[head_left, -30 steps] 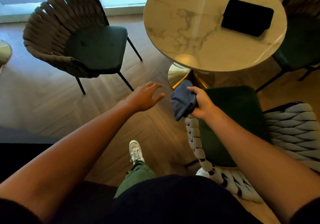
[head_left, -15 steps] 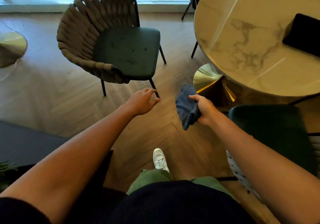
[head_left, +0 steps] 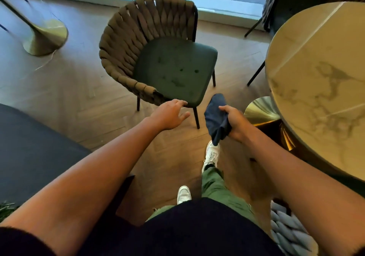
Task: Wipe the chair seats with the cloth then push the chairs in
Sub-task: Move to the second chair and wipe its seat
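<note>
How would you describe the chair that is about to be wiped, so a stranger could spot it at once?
Start at the round marble table on the right, then look left across the wooden floor toward the window. There stands the chair, with a brown woven wraparound back, thin black legs and a dark green seat. Unlike the other chairs, which are cut off at the frame edges, its spotted seat shows in full, just beyond the left hand.
</note>
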Tool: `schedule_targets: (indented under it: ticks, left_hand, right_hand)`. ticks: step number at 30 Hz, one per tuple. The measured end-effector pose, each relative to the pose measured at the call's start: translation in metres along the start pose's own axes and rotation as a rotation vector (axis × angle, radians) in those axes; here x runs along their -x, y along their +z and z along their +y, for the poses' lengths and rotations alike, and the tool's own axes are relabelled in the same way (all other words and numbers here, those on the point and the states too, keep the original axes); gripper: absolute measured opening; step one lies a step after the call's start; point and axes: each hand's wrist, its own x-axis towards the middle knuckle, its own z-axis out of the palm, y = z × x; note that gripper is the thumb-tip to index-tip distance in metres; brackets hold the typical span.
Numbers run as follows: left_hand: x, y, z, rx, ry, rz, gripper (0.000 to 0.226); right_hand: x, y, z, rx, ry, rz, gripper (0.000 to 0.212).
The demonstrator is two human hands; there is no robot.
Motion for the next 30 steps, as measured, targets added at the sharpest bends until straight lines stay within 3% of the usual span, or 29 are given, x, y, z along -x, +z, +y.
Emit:
schedule_targets:
  ticks: [7, 18, 21, 26, 30]
  left_hand:
    - [-0.063, -0.027, -0.014, 0.112, -0.173, 0.011, 0.057]
    - [-0.124, -0.056, -0.057, 0.283, -0.351, 0.079, 0.052]
    - [-0.147, -0.061, -0.084, 0.312, -0.36, 0.073, 0.052]
    - [-0.205, -0.058, -0.148, 0.378, -0.374, 0.036, 0.052]
    - [-0.268, -0.046, -0.202, 0.462, -0.382, 0.021, 0.051]
  right_hand:
    - [-0.067, 0.021, -0.076, 0.155, 0.109, -0.079, 0.054]
    - [-0.135, 0.08, -0.164, 0.298, 0.097, -0.257, 0.037]
    - [-0.158, 0.112, -0.183, 0.388, 0.12, -0.22, 0.045]
    - [-0.214, 0.165, -0.205, 0.387, 0.115, -0.124, 0.023]
    - [-0.277, 0.205, -0.21, 0.366, 0.108, -0.116, 0.029]
